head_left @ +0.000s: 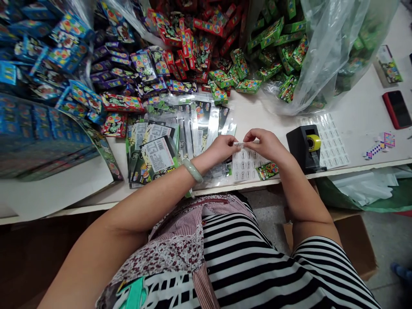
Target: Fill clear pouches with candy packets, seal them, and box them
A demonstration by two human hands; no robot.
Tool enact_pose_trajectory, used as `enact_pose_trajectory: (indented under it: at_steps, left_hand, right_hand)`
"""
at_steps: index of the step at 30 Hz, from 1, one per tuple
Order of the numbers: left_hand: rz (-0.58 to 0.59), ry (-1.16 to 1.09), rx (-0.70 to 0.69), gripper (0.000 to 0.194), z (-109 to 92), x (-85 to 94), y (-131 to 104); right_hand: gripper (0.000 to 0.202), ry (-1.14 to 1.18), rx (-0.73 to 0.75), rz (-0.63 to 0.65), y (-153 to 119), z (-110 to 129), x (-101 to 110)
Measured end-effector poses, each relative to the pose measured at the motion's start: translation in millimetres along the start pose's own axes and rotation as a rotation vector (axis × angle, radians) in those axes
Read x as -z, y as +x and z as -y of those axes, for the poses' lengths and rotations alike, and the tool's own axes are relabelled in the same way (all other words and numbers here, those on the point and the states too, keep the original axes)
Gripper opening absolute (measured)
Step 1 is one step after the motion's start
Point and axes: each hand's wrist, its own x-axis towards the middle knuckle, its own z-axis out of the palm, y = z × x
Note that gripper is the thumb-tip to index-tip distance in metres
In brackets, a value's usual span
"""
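Observation:
My left hand (224, 148), with a pale green bangle (192, 170) on its wrist, pinches the top edge of a white sheet of oval stickers (247, 165). My right hand (265, 143) faces it, thumb and forefinger closed at the same edge. What lies right between the fingertips is too small to make out. A small green printed box (268, 171) rests on the sheet's lower right corner. Left of the sheet, flat printed packets in clear plastic (157, 155) lie in an overlapping pile, partly under my left forearm.
Heaps of small blue (69, 47), purple (111, 71), red (193, 40) and green boxes (273, 36) fill the back. A black tape dispenser (301, 150) stands right, beside another sticker sheet (334, 143) and a red-cased phone (398, 109). Packed blue boxes (38, 133) stand left.

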Motion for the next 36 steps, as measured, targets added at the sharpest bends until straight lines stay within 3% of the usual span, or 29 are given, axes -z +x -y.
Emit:
enact_pose_trajectory:
  at_steps: [10, 20, 27, 32, 36]
  left_hand:
    - [-0.046, -0.003, 0.005, 0.012, 0.6, -0.4, 2.6]
    - [0.018, -0.036, 0.083, 0.021, -5.9, 0.5, -2.1]
    - [-0.030, 0.092, -0.003, 0.020, -0.6, 1.1, 1.8]
    - [0.010, 0.033, 0.040, 0.023, -2.5, 0.7, -0.7]
    - [0.055, -0.033, 0.081, 0.026, -2.3, -0.4, -0.8]
  right_hand:
    - [0.007, 0.071, 0.035, 0.041, 5.0, 7.5, -9.0]
    - [0.009, 0.086, 0.109, -0.068, 0.4, 1.5, -18.0]
    - [0.010, 0.116, 0.074, -0.039, 2.4, -2.5, -21.1]
    - [0.001, -0.061, 0.122, -0.077, 2.1, 3.6, -16.9]
    - [0.007, -0.268, 0.170, -0.095, -0.9, 5.9, -15.7]
